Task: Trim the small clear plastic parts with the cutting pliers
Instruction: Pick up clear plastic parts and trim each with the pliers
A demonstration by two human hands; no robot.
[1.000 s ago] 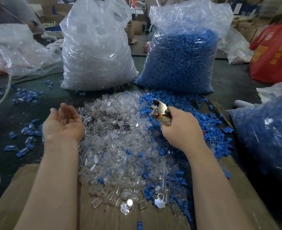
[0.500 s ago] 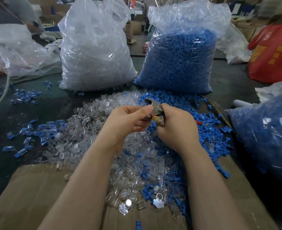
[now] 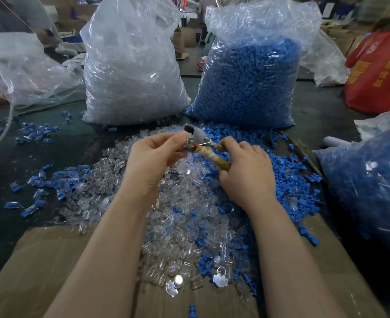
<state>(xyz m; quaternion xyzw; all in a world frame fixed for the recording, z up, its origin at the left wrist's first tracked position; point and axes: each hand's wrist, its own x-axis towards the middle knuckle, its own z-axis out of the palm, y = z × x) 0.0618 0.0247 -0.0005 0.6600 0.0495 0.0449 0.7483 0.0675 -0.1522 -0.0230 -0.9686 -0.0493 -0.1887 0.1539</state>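
Gripping the cutting pliers (image 3: 198,143) by the handles, right hand (image 3: 246,173) has its fingers curled round the tape-wrapped grip; the lower end of the handles is buried in the palm, not visible. Pliers' long axis runs from that hand up and left, the grey head pointing away from the person toward the clear bag (image 3: 132,65). Head is motion-blurred, so can't tell if the cutting jaws are apart or closed.

Left hand (image 3: 157,161) is up at the pliers' head, thumb and fingers curled in a pinch right against it. Whatever it pinches is hidden behind the fingers; can't confirm it's a clear part, and can't tell if the fingers also touch the metal.

Both hands are held above the pile of clear plastic parts (image 3: 178,214), which sits between the forearms and spreads toward the clear bag. Individual parts in the pile are hard to separate, glare and overlap. Loose blue parts (image 3: 285,180) lie mixed in along the pile's right side, more scattered to its left.

Beyond the pile: the clear bag, full of clear parts, and just right of it a bag of blue parts (image 3: 246,83). Another blue-filled bag (image 3: 368,184) right of the pile is cut off by the frame edge. Cardboard sheet (image 3: 40,271) under the pile's near edge, partly covered by the forearms.
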